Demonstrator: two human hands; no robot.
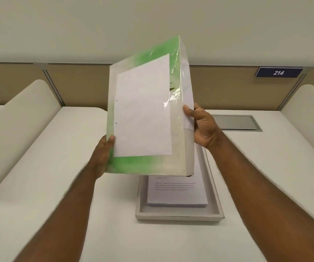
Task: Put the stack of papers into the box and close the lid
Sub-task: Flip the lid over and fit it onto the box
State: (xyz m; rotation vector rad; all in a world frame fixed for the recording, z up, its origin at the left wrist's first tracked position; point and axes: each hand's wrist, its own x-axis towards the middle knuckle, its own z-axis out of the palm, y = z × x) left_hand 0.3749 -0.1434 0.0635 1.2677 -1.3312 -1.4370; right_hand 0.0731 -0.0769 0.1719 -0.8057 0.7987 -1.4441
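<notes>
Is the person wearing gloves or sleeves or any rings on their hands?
No. The left hand and right hand are both bare, with no gloves, and no rings or watch show. Both forearms are uncovered all the way to the picture's bottom edge, so no sleeves show.

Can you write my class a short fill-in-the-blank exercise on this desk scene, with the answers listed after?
1. The stack of papers lies inside the open ___.
2. Both hands hold the ___ above the desk.
3. The blue sign reads ___.
4. The left hand and right hand grip opposite ___ of it.

Answers: box; lid; 214; edges
</notes>
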